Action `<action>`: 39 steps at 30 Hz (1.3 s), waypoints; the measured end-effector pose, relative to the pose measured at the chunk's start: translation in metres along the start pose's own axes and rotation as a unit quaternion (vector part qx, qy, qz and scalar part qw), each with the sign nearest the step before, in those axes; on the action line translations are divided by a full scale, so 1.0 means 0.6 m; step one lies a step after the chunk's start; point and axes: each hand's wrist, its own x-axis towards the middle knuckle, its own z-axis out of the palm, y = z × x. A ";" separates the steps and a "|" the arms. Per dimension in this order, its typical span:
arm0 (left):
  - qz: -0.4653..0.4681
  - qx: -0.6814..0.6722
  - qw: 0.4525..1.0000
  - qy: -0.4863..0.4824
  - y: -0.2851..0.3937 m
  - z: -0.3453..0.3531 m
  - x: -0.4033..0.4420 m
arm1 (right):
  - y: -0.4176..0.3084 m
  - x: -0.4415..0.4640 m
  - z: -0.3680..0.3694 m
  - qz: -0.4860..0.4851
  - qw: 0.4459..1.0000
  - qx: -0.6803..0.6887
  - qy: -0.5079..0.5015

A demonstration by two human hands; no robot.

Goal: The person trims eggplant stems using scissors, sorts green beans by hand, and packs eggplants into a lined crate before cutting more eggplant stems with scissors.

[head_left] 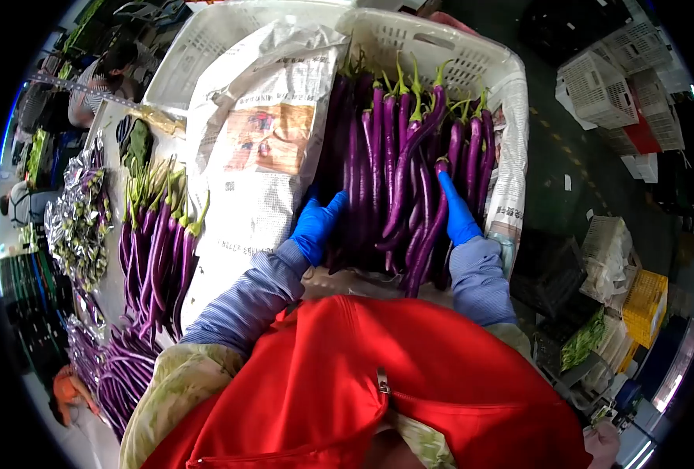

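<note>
A red apron (pixel 339 344) with a metal zip pull (pixel 383 381) lies nearest, over the wearer's front. Beyond it, both arms in blue striped sleeves (pixel 245 293) reach into a white plastic crate (pixel 433 41) lined with printed newspaper. Long purple eggplants (pixel 390 168) fill the crate, their green stems toward its far edge and their tips toward its near edge.

The blue-gloved left hand (pixel 316 227) is at the left side of the pile, thumb and fingers parted, with nothing visibly clasped. A wide newspaper flap (pixel 257 211) covers the crate's left edge beside it. The blue-gloved right hand (pixel 458 209) is by the crate's right edge, its fingers extended alongside a curved eggplant rather than wrapped around it; whether it presses on that eggplant I cannot tell.

Left of the crate, more eggplants (pixel 158 254) lie loose on a pale tabletop, with clear plastic bags (pixel 81 227) toward its left edge. Across the floor to the right are stacked white crates (pixel 597 90) and a yellow crate (pixel 647 306).
</note>
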 end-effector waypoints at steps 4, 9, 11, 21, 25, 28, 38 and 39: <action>-0.018 0.016 0.999 0.047 -0.009 0.010 -0.045 | 0.038 0.062 -0.030 0.013 0.999 0.014 -0.039; -0.266 -0.149 0.952 -0.032 -0.047 -0.007 0.056 | 0.027 0.042 -0.036 0.037 0.989 0.127 -0.060; -0.272 -0.180 0.944 -0.059 -0.049 -0.012 0.066 | 0.013 0.028 -0.029 0.045 0.983 0.160 -0.073; -0.134 -0.126 0.978 -0.100 0.026 0.016 0.013 | -0.006 -0.018 0.010 0.018 0.990 0.133 -0.040; -0.228 -0.156 0.953 -0.121 0.008 0.010 0.060 | 0.010 -0.021 0.014 0.046 0.954 0.273 -0.114; -0.214 -0.169 0.949 -0.160 0.002 0.006 0.068 | 0.009 -0.027 0.016 0.032 0.973 0.221 -0.052; -0.130 -0.153 0.964 -0.176 0.064 0.021 0.067 | -0.008 -0.013 0.030 0.134 0.984 0.116 0.008; -0.114 -0.162 0.960 -0.198 0.056 0.023 0.074 | -0.014 -0.021 0.037 0.140 0.984 0.113 0.015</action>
